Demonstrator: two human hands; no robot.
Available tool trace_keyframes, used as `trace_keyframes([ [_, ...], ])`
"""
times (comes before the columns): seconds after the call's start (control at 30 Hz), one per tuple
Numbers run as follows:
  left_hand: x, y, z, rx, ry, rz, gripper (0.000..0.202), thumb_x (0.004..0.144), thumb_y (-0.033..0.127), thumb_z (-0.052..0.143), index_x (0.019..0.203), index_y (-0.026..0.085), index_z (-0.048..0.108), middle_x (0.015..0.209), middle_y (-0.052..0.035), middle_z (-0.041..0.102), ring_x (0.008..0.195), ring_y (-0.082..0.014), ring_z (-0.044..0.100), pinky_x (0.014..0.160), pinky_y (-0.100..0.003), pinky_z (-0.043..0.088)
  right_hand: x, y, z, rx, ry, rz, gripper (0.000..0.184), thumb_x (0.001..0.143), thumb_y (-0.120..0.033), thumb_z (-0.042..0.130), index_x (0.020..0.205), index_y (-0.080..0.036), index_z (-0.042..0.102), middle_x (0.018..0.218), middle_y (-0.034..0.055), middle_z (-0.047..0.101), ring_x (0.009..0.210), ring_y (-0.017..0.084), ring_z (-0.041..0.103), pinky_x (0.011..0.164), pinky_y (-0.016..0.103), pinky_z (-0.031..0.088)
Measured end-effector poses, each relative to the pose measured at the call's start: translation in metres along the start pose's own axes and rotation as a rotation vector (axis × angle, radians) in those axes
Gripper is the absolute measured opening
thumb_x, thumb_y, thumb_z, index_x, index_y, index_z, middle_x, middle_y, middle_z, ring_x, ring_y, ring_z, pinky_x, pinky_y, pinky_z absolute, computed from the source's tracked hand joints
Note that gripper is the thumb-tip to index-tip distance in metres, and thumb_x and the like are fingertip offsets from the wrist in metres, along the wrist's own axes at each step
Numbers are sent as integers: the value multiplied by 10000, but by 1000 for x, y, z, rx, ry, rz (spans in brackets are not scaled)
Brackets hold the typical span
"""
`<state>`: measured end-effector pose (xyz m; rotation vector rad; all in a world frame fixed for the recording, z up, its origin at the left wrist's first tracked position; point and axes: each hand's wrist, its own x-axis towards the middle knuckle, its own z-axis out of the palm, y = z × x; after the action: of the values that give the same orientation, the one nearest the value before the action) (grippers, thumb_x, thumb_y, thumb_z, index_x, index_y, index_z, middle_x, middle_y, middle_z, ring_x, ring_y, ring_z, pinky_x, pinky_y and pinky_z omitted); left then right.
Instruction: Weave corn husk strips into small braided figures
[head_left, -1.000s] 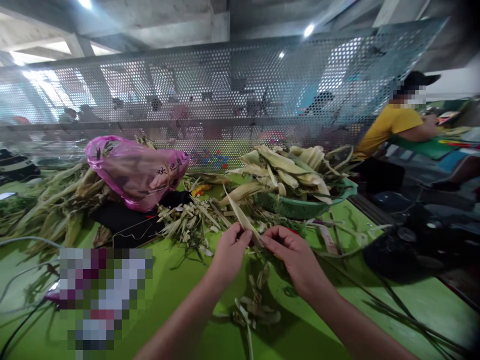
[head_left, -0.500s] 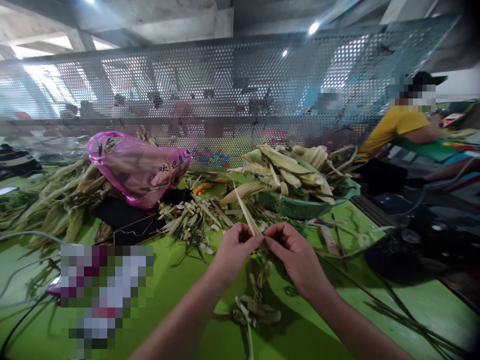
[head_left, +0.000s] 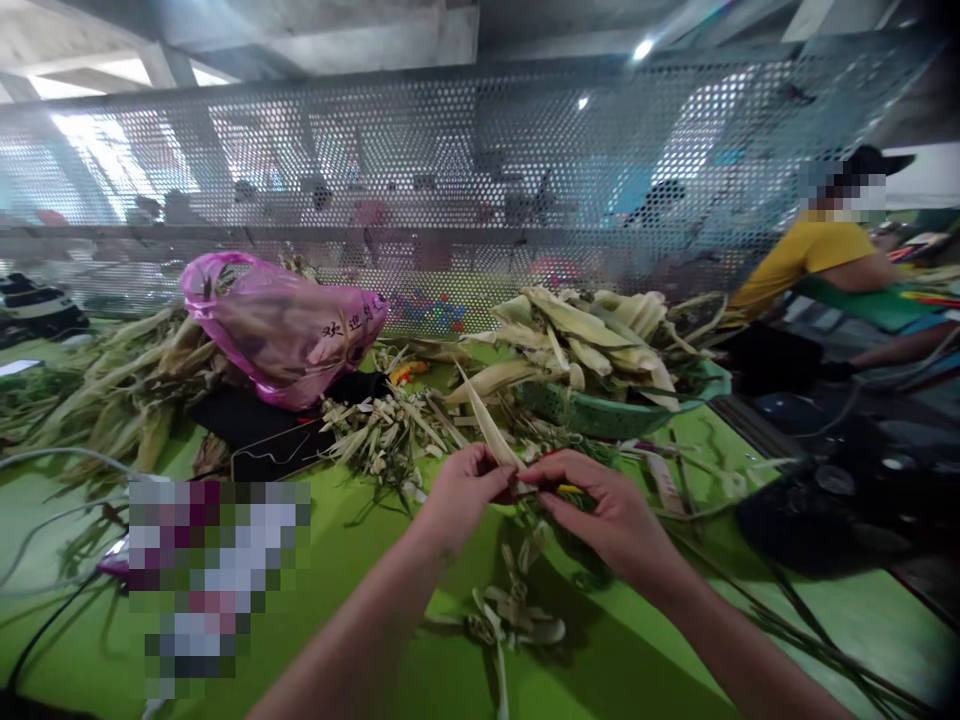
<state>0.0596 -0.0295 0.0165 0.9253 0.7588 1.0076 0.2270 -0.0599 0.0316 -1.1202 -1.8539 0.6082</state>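
Observation:
A pale, pointed strip of corn husk (head_left: 484, 415) rises from between my hands, its tip tilted up and left. My left hand (head_left: 469, 490) pinches it near the lower end between thumb and fingers. At that same end is my right hand (head_left: 600, 505), its forefinger and thumb closed round the base; exactly what lies between those fingertips is partly hidden. On the green table (head_left: 360, 600) beneath my hands lies a small figure-like bundle of knotted husk pieces (head_left: 514, 615).
A green basket (head_left: 600, 410) heaped with husks stands at the back right. A pink plastic bag (head_left: 285, 330) and a husk pile (head_left: 112, 390) lie left, beside husk scraps (head_left: 382, 435). Behind runs a perforated metal screen (head_left: 420, 180). A person in yellow (head_left: 810, 250) sits at right.
My right hand's fingers have shifted and spread slightly at the husk's base. My left hand still pinches the strip. The camera view has moved slightly.

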Motion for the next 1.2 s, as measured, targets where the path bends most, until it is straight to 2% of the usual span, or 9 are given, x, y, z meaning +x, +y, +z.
trace_keyframes([
  [0.13,1,0,-2,-10,-28,-42,340,578,338,801,745,107,615,689,-18,606,608,-93,531,676,-259,468,1,7,-3,-28,-16,-86,98,801,-188,645,863,-220,713,866,50,681,845,194,646,771,292,513],
  [0.27,0,-2,-3,-5,-71,-69,351,565,345,814,738,107,622,691,-19,609,608,-89,533,678,-251,463,2,10,-4,-40,-12,-113,39,803,-238,677,810,-226,712,818,40,671,806,192,641,739,288,510],
  [0.43,0,-2,-3,-16,-99,-66,340,566,348,819,718,108,631,667,-12,611,601,-84,532,688,-245,457,2,10,-2,-37,15,-67,60,805,-246,668,759,-213,688,788,34,655,776,188,627,719,287,497],
  [0.67,-1,-1,1,-65,-83,-60,328,535,305,841,720,106,657,684,-22,628,628,-94,554,724,-260,478,0,5,7,-34,108,100,66,792,-243,641,748,-196,627,720,14,633,692,168,595,655,267,474],
  [0.8,-4,3,2,-73,-85,-66,335,545,315,844,731,98,669,693,-34,642,642,-103,569,750,-271,482,0,2,10,-25,160,136,77,774,-247,633,731,-191,603,686,9,620,656,164,581,634,267,466],
  [0.93,-6,5,4,-23,-83,-61,344,577,342,833,759,94,679,714,-45,651,660,-112,579,740,-267,473,-1,2,10,-34,169,143,47,766,-225,619,738,-190,604,687,9,620,647,161,573,616,263,462],
  [1.07,-3,2,4,-12,-52,-32,357,492,280,871,719,99,663,689,-31,638,639,-105,566,717,-264,470,0,5,10,-12,162,123,32,767,-215,629,759,-191,610,686,5,617,645,157,572,614,258,468],
  [1.2,0,-2,3,-42,-34,-60,302,504,224,845,711,98,665,704,-39,652,637,-107,576,733,-278,491,2,10,6,50,99,38,27,787,-220,638,798,-199,650,749,17,639,710,168,603,663,269,487],
])
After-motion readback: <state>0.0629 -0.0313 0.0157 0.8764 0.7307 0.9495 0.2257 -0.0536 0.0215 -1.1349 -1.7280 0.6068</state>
